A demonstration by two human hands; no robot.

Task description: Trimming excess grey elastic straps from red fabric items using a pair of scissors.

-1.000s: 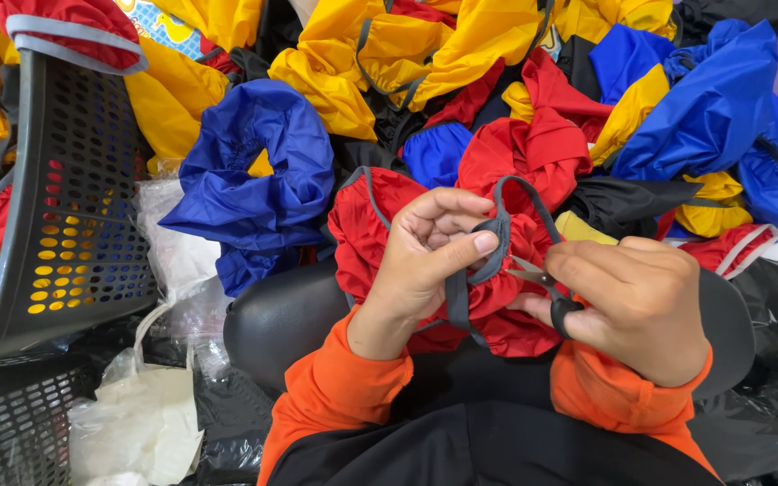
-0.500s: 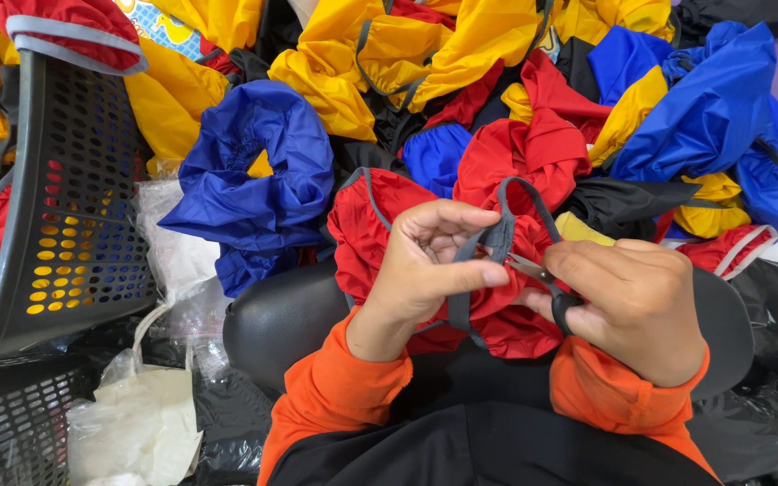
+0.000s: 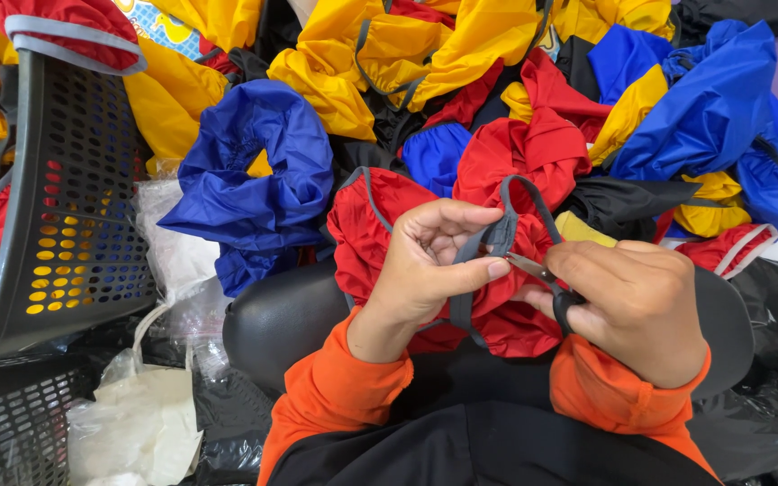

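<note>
The left hand [image 3: 425,261] pinches a grey strap [image 3: 502,236] between thumb and forefinger, fingers curled tight on it, and the strap loops up and over just above that pinch. Touching the strap right at the pinch are the tips of small scissors [image 3: 542,274], which the right hand [image 3: 632,301] holds closed around the dark handle loops (the blades look only narrowly parted, though they are small and partly hidden). Directly under and behind both grips lies the red garment [image 3: 380,216] that the strap belongs to, bunched on a black rounded cushion [image 3: 272,315] that sits below the hands. Orange sleeves [image 3: 335,396] run back from both wrists. Left of the left-hand grip, well apart, a crumpled clear plastic bag [image 3: 137,423] lies low, with a dark perforated basket [image 3: 74,207] above it, tilted and holding yellow cloth. Just beyond the pinch, up and to its left, a blue garment [image 3: 254,180] is gathered in a ring. Farther off, past both hands, yellow garments [image 3: 425,45] are heaped, and beyond the right-hand grip more blue cloth [image 3: 713,99] piles up.
</note>
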